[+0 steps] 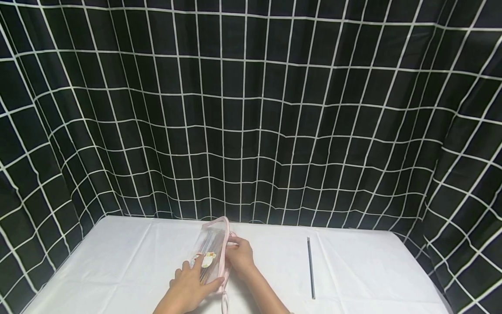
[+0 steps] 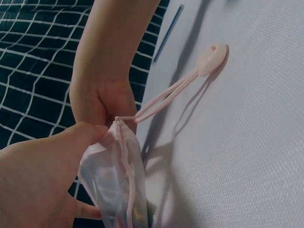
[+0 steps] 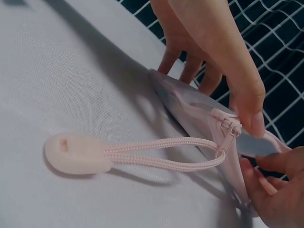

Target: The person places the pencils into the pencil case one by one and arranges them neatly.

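A clear zip pouch (image 1: 210,239) with pink trim and a cartoon sticker (image 1: 209,258) stands on its edge over the white cloth, long slim items showing inside. My left hand (image 1: 189,284) grips its near end, thumb by the zipped edge and fingers spread along the clear side. Farther along, my right hand (image 1: 240,257) pinches the pink edge; in the right wrist view its thumb and fingertips (image 3: 249,180) are at the trim beside the zipper slider (image 3: 228,135). From the slider a pink cord (image 3: 166,154) ends in a pink pull tab (image 3: 78,153).
A slim dark stick (image 1: 311,268) lies on the white table cloth (image 1: 361,270), to the right of both hands. Behind the table's back edge hangs a black curtain (image 1: 255,113) with a white grid, which wraps round both sides.
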The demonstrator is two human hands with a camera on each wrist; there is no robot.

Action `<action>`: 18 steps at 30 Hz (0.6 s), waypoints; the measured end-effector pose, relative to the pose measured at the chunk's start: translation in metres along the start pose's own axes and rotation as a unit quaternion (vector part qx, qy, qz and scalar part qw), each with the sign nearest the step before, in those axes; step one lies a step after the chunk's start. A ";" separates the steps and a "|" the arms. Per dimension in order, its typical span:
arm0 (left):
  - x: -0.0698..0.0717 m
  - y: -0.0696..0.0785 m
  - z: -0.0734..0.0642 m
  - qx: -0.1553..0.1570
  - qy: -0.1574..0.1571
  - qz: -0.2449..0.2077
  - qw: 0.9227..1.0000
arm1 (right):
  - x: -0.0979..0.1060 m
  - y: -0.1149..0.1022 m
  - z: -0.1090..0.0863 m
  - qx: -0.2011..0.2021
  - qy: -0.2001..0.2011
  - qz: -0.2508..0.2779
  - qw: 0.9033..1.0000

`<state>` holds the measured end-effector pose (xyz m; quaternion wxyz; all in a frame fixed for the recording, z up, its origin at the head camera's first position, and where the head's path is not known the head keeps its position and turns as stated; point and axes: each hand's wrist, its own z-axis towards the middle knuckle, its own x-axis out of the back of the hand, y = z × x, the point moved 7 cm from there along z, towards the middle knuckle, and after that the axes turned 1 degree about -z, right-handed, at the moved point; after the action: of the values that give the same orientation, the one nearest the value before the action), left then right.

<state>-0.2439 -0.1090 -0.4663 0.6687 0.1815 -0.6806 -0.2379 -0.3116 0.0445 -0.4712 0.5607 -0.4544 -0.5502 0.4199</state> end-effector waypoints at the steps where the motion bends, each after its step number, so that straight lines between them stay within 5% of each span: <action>1: 0.000 0.000 0.000 0.001 0.000 0.000 1.000 | 0.000 0.000 0.000 0.001 0.000 0.004 1.000; 18: 0.001 0.000 0.001 0.005 0.001 -0.002 1.000 | 0.018 0.008 -0.004 0.012 -0.040 0.070 0.997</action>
<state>-0.2445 -0.1094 -0.4657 0.6677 0.1866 -0.6811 -0.2357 -0.3065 0.0631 -0.4745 0.5129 -0.4682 -0.5338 0.4824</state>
